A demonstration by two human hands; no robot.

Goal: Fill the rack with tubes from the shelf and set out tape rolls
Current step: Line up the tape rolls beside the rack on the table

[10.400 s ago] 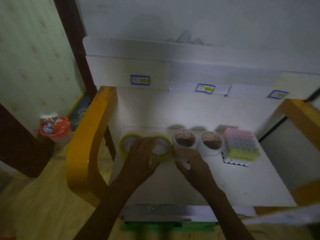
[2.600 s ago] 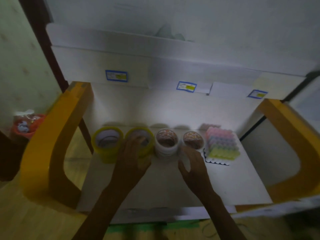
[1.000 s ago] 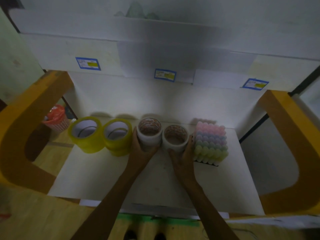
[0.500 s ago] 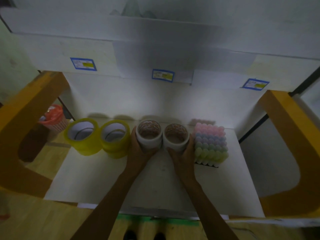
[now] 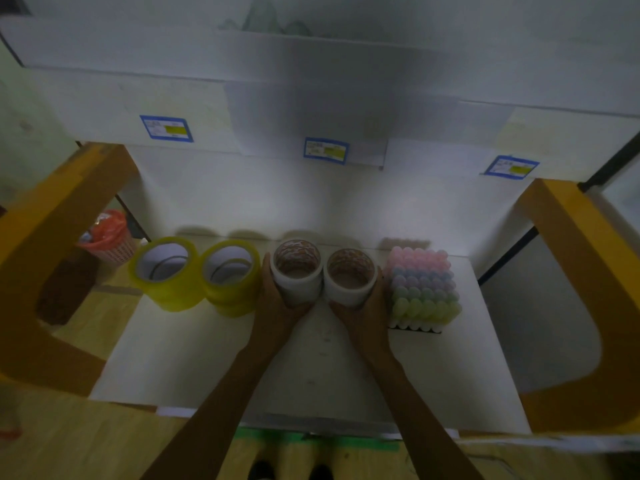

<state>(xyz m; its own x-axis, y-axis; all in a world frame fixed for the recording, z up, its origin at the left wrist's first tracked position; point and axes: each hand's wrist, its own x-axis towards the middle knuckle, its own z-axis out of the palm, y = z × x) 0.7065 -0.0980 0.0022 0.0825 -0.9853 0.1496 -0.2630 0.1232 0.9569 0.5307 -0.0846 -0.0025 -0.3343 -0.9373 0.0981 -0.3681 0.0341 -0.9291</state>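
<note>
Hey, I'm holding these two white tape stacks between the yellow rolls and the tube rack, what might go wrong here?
1. The right hand sits tight against the tube rack; pulling it out might nudge the rack or tip tubes.
2. Each white tape stack looks like several rolls piled up, so releasing unevenly could topple one.
3. The left hand is beside the yellow tape stack, which might get bumped out of line.

We are counting four tape stacks: two yellow tape stacks point(image 5: 165, 271) point(image 5: 231, 273) and two white tape stacks point(image 5: 297, 270) point(image 5: 349, 276). We are seeing one rack of tubes point(image 5: 423, 287), its caps too blurred to count, three blue-edged labels point(image 5: 166, 128) point(image 5: 325, 151) point(image 5: 511, 167), and one orange basket point(image 5: 107, 239).
</note>
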